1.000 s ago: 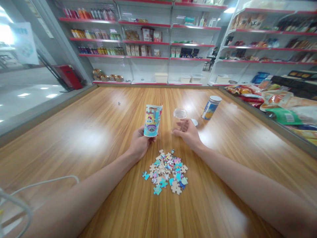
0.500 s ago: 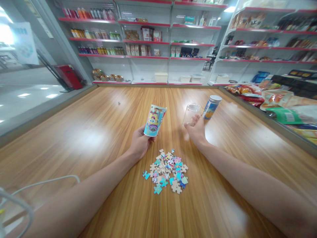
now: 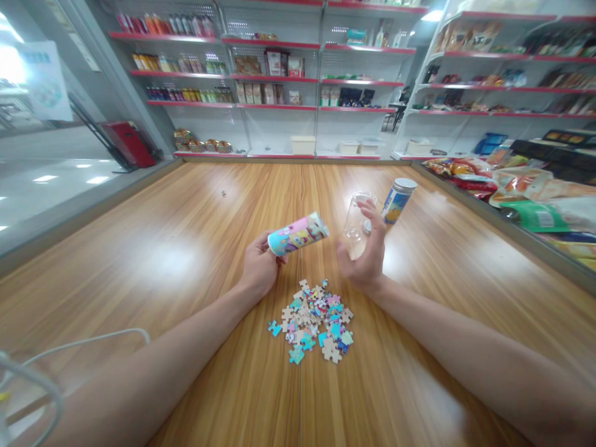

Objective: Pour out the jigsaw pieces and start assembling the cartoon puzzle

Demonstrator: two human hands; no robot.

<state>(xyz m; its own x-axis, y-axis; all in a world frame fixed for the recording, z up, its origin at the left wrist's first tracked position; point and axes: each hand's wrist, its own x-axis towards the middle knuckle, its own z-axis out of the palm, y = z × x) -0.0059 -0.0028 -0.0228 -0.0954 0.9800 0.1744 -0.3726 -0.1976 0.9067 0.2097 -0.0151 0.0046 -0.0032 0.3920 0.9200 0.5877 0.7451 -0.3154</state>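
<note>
My left hand (image 3: 261,267) is closed around one end of a rolled sheet with a colourful cartoon print (image 3: 298,235), which slants up to the right. My right hand (image 3: 365,251) is raised with its fingers apart and holds nothing. Just behind it a clear jar (image 3: 354,214) stands on the table, partly covered by the fingers. Below and between both hands lies a loose heap of jigsaw puzzle pieces (image 3: 316,316), some printed side up, some plain wood side up.
A blue canister with a silver lid (image 3: 398,202) stands right of the jar. One tiny object (image 3: 223,193) lies far left on the wooden table (image 3: 162,323). A white cable (image 3: 93,339) crosses the left front. Bagged goods (image 3: 526,186) are beyond the right edge; stocked shelves (image 3: 274,107) line the back.
My right hand has let go of the jar and come nearer with fingers spread. In my left hand the rolled sheet has tipped from near upright to slanting right.
</note>
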